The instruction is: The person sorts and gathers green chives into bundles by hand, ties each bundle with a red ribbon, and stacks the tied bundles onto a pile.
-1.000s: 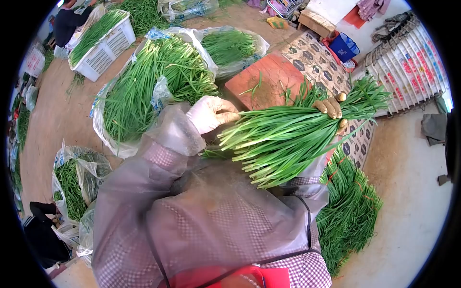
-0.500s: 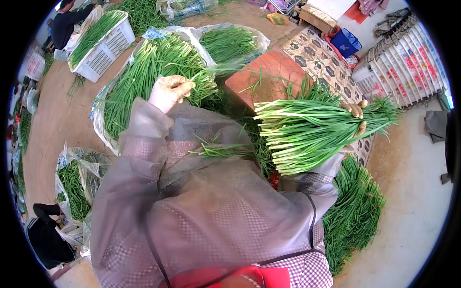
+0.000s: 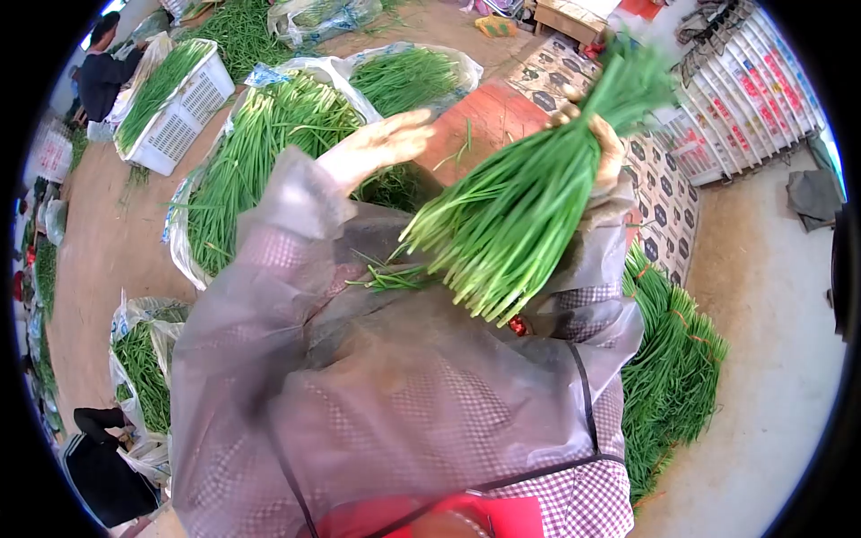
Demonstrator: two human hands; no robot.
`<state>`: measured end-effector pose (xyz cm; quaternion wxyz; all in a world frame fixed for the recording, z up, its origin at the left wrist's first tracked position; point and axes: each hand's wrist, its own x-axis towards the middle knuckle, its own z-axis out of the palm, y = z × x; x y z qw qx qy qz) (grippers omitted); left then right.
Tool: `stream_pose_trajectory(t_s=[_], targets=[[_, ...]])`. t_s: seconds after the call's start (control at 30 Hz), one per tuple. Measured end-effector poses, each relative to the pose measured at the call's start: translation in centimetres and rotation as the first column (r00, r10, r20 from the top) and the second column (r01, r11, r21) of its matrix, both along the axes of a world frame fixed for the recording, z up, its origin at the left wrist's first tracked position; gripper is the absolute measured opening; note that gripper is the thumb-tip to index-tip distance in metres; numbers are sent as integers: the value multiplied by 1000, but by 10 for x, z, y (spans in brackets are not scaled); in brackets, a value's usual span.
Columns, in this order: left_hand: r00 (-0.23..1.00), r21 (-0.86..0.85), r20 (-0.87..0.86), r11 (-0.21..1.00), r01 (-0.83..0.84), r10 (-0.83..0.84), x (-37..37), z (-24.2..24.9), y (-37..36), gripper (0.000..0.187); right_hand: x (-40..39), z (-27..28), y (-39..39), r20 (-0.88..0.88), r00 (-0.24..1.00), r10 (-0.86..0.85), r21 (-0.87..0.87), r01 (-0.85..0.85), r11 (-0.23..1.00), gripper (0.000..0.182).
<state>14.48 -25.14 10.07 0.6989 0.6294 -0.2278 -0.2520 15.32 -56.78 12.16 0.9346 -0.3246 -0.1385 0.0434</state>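
My right hand point(image 3: 603, 148) is wrapped round a thick bunch of garlic chives point(image 3: 511, 206). The pale cut ends fan out toward my lap, and the leafy tips, smeared by motion, stick up past my fist. My left hand point(image 3: 381, 148) is empty, its fingers stretched out toward the bunch without touching it. Below that hand a few loose chives point(image 3: 395, 278) lie on my grey see-through apron. Just beyond it, a large plastic bag point(image 3: 184, 242) holds a heap of chives point(image 3: 269, 152). A reddish board point(image 3: 493, 117) with scattered leaves is in front of me.
Tied chive bundles point(image 3: 668, 377) are piled at my right. A white crate point(image 3: 193, 99) of chives stands far left, with a person point(image 3: 108, 72) beside it. Another person point(image 3: 108, 475) is at lower left near a bag of greens point(image 3: 143, 368). Stacked white crates point(image 3: 744, 99) stand at right.
The bunch in my right hand has swung left and tilted, its cut ends now pointing down toward my lap. My left hand has moved right and gone from a pinch to stretched fingers.
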Motion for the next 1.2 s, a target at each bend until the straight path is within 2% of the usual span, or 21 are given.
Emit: stream_pose_trajectory(t_s=[0.07,0.13,0.2,0.3,0.43,0.5,0.53,0.57,0.6,0.67,0.7,0.73,0.8,0.83,0.87,0.93,1.03,1.07,1.13,1.17,1.2], targets=[[1000,-38,1,999,6,-6,-1,10,-22,80,-5,24,34,-132,986,-100,-232,67,970,39],[986,-351,-158,936,-9,-50,-2,11,-40,79,-3,38,70,-227,964,-136,-412,32,910,34],[963,-394,-267,917,-64,-47,-6,13,-41,74,17,45,101,-512,858,-46,-482,-242,842,29],[872,-466,-490,844,-264,2,-15,20,-33,63,33,33,157,-200,959,-202,-706,2,708,44],[818,-367,-548,828,-423,175,-15,5,-1,54,35,28,207,-67,998,3,-679,-48,732,56],[774,-368,-626,837,-405,100,-12,-5,25,50,48,19,224,-68,993,92,-701,-114,704,62],[719,-370,-695,848,-379,18,-12,-8,34,47,53,9,235,82,984,158,-814,-26,581,60],[724,-341,-684,834,-433,96,-20,-3,36,48,47,13,243,217,945,243,-888,88,452,59],[722,-339,-685,833,-438,101,-18,-8,43,48,44,19,244,216,945,247,-887,85,453,59],[749,-463,-661,766,-445,36,-14,-24,59,37,38,35,238,268,902,339,-955,294,-28,70],[784,-480,-618,761,-436,59,-19,-15,61,38,38,30,236,192,887,419,-963,87,256,87],[784,-480,-618,757,-443,67,-11,-27,72,38,35,23,234,193,883,428,-963,86,256,87],[799,-476,-512,671,-569,315,11,-63,102,42,9,13,230,372,827,421,-805,62,590,100],[876,-560,-425,694,-452,227,-3,-35,98,47,-1,-10,223,299,844,444,-918,128,375,103],[858,-539,-446,690,-484,255,7,-53,118,67,-13,-40,214,225,865,448,-974,182,137,106],[934,-717,-335,608,-340,127,9,-53,131,67,-49,-67,192,176,817,549,-977,74,202,86],[959,-754,-217,593,-282,180,13,-58,154,67,-82,-115,148,-152,809,568,-921,-325,216,40],[958,-751,-219,594,-287,186,13,-61,160,67,-83,-167,129,-209,808,550,-877,-404,259,26],[952,-797,-242,520,-307,190,14,-66,168,65,-110,-119,129,-158,911,380,-922,-275,274,29],[926,-784,-276,497,-373,258,10,-64,168,64,-110,-119,125,-158,910,382,-921,-276,275,29],[925,-782,-278,498,-374,258,10,-65,169,64,-109,-120,116,-282,904,320,-903,-363,228,24]])
